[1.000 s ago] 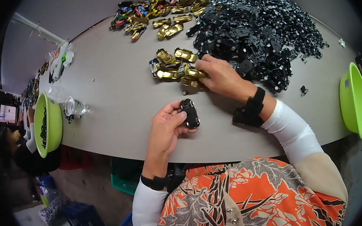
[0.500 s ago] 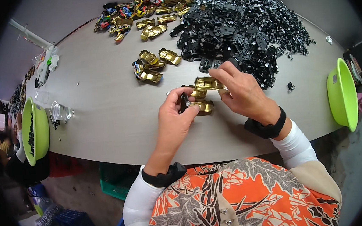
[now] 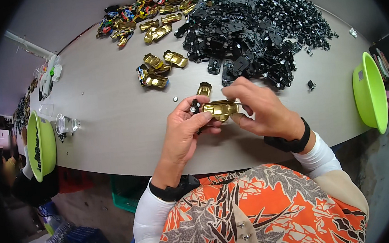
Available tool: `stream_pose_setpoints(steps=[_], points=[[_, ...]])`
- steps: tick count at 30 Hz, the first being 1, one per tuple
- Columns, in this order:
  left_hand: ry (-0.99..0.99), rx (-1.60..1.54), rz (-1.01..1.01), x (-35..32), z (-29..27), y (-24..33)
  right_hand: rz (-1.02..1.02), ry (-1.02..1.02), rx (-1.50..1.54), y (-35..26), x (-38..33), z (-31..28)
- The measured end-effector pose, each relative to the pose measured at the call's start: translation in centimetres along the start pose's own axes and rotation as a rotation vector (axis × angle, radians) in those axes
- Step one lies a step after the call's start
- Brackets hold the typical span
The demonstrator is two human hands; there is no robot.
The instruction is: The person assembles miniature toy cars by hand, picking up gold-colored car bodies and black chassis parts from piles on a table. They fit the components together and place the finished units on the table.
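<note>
Over the near middle of the table, a gold toy car body sits between my two hands. My left hand is closed, its thumb pressing the car's left end. A small black wheel piece is also caught among its fingers. At the car's right end, my right hand pinches it with thumb and fingers, slightly blurred. A bit of gold shows below the held car, mostly hidden. Just beyond my fingers, another gold car body lies on the table. A black car chassis rests farther off.
A large heap of black chassis covers the back right. Several gold cars lie left of it, with colourful ones farther back. Green basins stand at the left and right. A clear cup is near the left basin.
The right hand has brought its gold car down against the left hand, which now grips it too. The gold car beyond my fingers now shows more fully.
</note>
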State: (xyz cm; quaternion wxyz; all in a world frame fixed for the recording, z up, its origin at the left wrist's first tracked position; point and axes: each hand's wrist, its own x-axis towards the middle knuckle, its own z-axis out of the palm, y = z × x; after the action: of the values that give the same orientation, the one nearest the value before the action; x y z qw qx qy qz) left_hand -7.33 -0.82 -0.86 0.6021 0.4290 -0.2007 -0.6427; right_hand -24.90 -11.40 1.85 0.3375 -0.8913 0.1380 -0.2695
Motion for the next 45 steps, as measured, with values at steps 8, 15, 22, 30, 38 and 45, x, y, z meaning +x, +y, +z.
stream_pose_setpoints(steps=[8,15,22,30,38,45], points=[[0.012,-0.137,-0.117,0.0,1.1,0.0,0.011,0.196,0.330,-1.0,-0.4,1.9],[-0.040,-0.104,-0.108,-0.4,1.8,-0.6,0.059,0.287,0.440,-0.9,-0.2,2.1],[-0.079,-0.168,-0.039,-0.5,0.6,-0.7,0.407,0.096,0.961,-0.3,-1.2,2.5],[-0.140,0.032,-0.024,-0.8,0.6,-1.2,0.495,0.002,0.944,-0.4,-1.1,3.0],[-0.102,-0.071,-0.027,-1.4,-0.2,1.0,0.543,0.017,1.350,0.6,-1.4,2.2],[-0.161,-0.181,-0.027,-1.3,-0.5,0.5,0.529,0.013,1.378,0.5,-1.4,1.9]])
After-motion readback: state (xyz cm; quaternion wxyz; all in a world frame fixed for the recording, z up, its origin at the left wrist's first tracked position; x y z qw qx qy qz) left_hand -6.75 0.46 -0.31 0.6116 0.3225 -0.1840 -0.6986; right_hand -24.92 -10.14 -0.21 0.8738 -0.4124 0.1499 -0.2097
